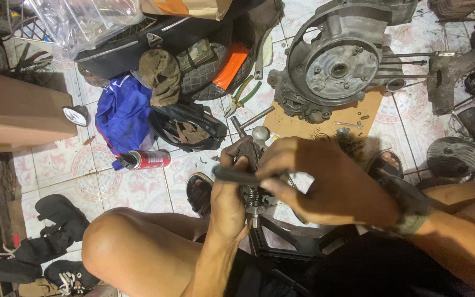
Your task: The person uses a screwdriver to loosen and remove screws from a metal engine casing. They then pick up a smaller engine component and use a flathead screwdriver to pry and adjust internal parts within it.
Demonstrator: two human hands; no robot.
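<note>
Between the knees, above a tiled floor (138, 187): one small greasy metal assembly (254, 165), with a spring (251, 195) and gear-like base showing below the hands.

Left hand (229, 203): clenched around the assembly from below, thumb up along its side, gripping it upright.

Right hand (320, 181): closed on a dark bar-like tool (235, 175) lying crosswise over the assembly, fingers curled on its near end. Whether the tool tip is seated on a fastener cannot be told; the fingers hide it.

Surroundings, on the floor:
- engine case (336, 66), grey, round opening, on a sheet of cardboard (325, 118), well apart from the hands.
- loose small parts (350, 126) on the cardboard.
- pliers (240, 96), green handles, near the cardboard's left edge.
- spray can (147, 159), red, lying on its side.
- blue cloth (122, 113) and a black bag (185, 129) beside it.
- sandalled feet (199, 192) under the work.

Risks, as judged:
- Spring under load could fly out if the tool slips, since the assembly is held only by hand, with no vice.
- Oily surfaces make the left grip liable to twist.
- A slipping bar would drive the right knuckles into the metal edges.
- Dropped small pieces could scatter among the clutter and be lost.
</note>
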